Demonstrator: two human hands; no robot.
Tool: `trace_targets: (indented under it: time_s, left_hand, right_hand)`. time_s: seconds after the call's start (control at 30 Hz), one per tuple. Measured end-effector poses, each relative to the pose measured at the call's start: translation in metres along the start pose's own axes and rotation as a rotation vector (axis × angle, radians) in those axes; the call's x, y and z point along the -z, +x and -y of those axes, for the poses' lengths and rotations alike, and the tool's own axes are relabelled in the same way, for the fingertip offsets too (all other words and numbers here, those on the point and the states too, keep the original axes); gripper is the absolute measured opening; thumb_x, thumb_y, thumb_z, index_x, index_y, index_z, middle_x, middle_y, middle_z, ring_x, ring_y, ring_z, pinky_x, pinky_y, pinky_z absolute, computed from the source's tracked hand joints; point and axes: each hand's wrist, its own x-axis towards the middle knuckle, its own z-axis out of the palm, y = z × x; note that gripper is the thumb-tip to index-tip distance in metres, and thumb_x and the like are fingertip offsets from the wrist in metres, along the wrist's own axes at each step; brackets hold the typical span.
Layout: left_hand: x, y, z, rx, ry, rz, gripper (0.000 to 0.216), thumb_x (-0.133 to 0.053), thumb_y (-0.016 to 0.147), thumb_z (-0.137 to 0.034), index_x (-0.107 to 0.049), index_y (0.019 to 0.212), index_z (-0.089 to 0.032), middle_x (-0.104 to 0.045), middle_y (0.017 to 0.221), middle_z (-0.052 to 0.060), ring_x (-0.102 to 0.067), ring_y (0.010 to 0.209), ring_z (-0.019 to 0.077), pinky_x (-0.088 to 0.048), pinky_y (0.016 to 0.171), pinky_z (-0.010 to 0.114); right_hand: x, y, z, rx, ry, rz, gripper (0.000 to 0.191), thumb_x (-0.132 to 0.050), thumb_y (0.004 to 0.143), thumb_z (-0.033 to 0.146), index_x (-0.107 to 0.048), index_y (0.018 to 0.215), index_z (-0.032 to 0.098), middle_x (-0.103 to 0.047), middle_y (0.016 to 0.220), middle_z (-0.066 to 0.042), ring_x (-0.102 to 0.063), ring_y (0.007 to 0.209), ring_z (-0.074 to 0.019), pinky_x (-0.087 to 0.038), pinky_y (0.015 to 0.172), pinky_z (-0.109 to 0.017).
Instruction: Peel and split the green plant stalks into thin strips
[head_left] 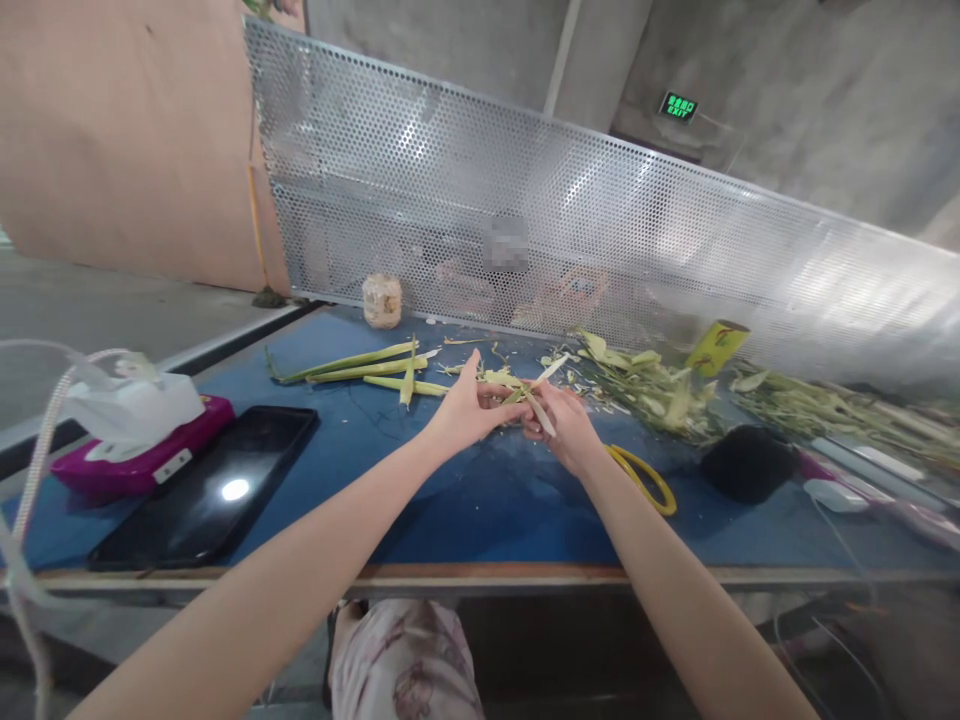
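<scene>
Both of my hands meet over the middle of the blue table and hold pale green leaf strips point(553, 369). My left hand point(461, 408) has its thumb pressed in toward the strips, while one finger points up and away. Fingers of my right hand point(568, 422) are bent around the crossing strips, and one pale end hangs down over them. Just to the left lie several long green leaf stalks point(352, 362), with a short folded green piece point(408, 380) across them. Small leaf scraps are scattered behind my hands.
A black phone point(210, 490) and a magenta power strip point(150, 455) with a white plug lie left. Right are a leaf pile point(652, 385), a yellow-green can point(718, 347), a yellow ring point(646, 478) and a black object point(750, 463). A perforated metal screen point(450, 150) stands behind.
</scene>
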Motion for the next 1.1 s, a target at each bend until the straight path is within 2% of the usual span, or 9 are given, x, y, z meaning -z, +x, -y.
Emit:
trace_targets:
  time_s: [0.17, 0.3, 0.37, 0.47, 0.57, 0.67, 0.77, 1.0, 1.1]
  left_hand:
    - [0.001, 0.004, 0.003, -0.071, -0.152, 0.006, 0.109, -0.071, 0.06, -0.018, 0.007, 0.137, -0.014, -0.066, 0.089, 0.006, -0.058, 0.07, 0.0103, -0.046, 0.072, 0.027]
    - [0.001, 0.004, 0.002, -0.072, -0.215, 0.054, 0.109, -0.068, 0.062, -0.013, 0.011, 0.136, -0.014, -0.067, 0.086, 0.005, -0.06, 0.073, 0.0107, -0.045, 0.077, 0.029]
    - [0.001, 0.005, 0.002, -0.078, -0.167, 0.05, 0.105, -0.067, 0.063, -0.014, 0.007, 0.137, -0.013, -0.066, 0.081, 0.003, -0.059, 0.067, 0.01, -0.046, 0.073, 0.028]
    - [0.003, 0.007, 0.003, -0.109, -0.096, -0.024, 0.098, -0.067, 0.064, -0.017, -0.002, 0.137, -0.01, -0.064, 0.075, 0.003, -0.057, 0.061, 0.009, -0.045, 0.067, 0.026]
    - [0.003, 0.007, 0.003, -0.161, -0.099, -0.009, 0.094, -0.068, 0.063, -0.018, -0.01, 0.136, -0.012, -0.064, 0.086, 0.006, -0.058, 0.069, 0.0103, -0.045, 0.069, 0.026]
    - [0.003, 0.005, 0.0, -0.15, -0.107, 0.05, 0.097, -0.066, 0.065, -0.017, -0.002, 0.138, -0.016, -0.064, 0.094, 0.008, -0.058, 0.065, 0.0095, -0.046, 0.066, 0.026]
    - [0.002, 0.002, -0.005, -0.089, -0.063, 0.036, 0.1, -0.064, 0.066, -0.016, 0.007, 0.137, -0.016, -0.064, 0.088, 0.006, -0.053, 0.052, 0.0068, -0.044, 0.054, 0.024]
    - [0.004, 0.004, -0.006, -0.056, -0.039, 0.019, 0.083, -0.065, 0.067, -0.017, -0.013, 0.133, -0.016, -0.06, 0.068, -0.002, -0.046, 0.042, 0.0048, -0.034, 0.038, 0.018]
    - [0.007, 0.008, 0.001, -0.047, -0.035, 0.001, 0.084, -0.066, 0.067, -0.018, -0.012, 0.131, -0.018, -0.06, 0.069, -0.003, -0.041, 0.035, 0.0032, -0.033, 0.035, 0.019]
  right_hand:
    - [-0.004, 0.0, -0.003, 0.071, -0.119, 0.032, 0.041, -0.064, 0.064, 0.036, -0.044, 0.095, 0.019, -0.048, 0.045, 0.009, -0.034, 0.037, -0.006, -0.025, 0.04, -0.02]
    - [-0.007, -0.001, -0.002, 0.083, -0.145, 0.016, 0.051, -0.063, 0.062, 0.04, -0.035, 0.1, 0.021, -0.05, 0.045, 0.009, -0.035, 0.035, -0.0069, -0.025, 0.04, -0.021]
    - [-0.007, -0.001, -0.001, 0.065, -0.125, 0.034, 0.05, -0.061, 0.064, 0.043, -0.034, 0.101, 0.021, -0.051, 0.046, 0.008, -0.036, 0.036, -0.0075, -0.026, 0.041, -0.021]
    - [-0.005, -0.002, -0.001, 0.073, -0.138, 0.046, 0.049, -0.062, 0.066, 0.04, -0.034, 0.102, 0.021, -0.052, 0.047, 0.008, -0.036, 0.038, -0.0069, -0.026, 0.042, -0.021]
    - [-0.003, -0.002, -0.001, 0.106, -0.184, 0.042, 0.052, -0.064, 0.064, 0.035, -0.033, 0.103, 0.02, -0.052, 0.048, 0.009, -0.036, 0.038, -0.0062, -0.027, 0.044, -0.021]
    - [-0.002, -0.001, -0.003, 0.109, -0.211, 0.062, 0.051, -0.063, 0.065, 0.035, -0.033, 0.103, 0.019, -0.053, 0.048, 0.009, -0.038, 0.039, -0.0065, -0.027, 0.044, -0.021]
    - [-0.002, -0.001, -0.003, 0.109, -0.22, 0.065, 0.052, -0.063, 0.065, 0.036, -0.033, 0.104, 0.019, -0.053, 0.048, 0.009, -0.038, 0.039, -0.0068, -0.027, 0.044, -0.021]
    - [0.0, -0.003, 0.001, 0.101, -0.208, 0.082, 0.051, -0.06, 0.066, 0.03, -0.036, 0.11, 0.018, -0.049, 0.047, 0.01, -0.034, 0.04, -0.0063, -0.023, 0.044, -0.021]
    - [0.0, -0.005, 0.004, 0.099, -0.232, 0.092, 0.049, -0.059, 0.068, 0.029, -0.037, 0.11, 0.018, -0.047, 0.048, 0.01, -0.036, 0.042, -0.0069, -0.024, 0.046, -0.021]
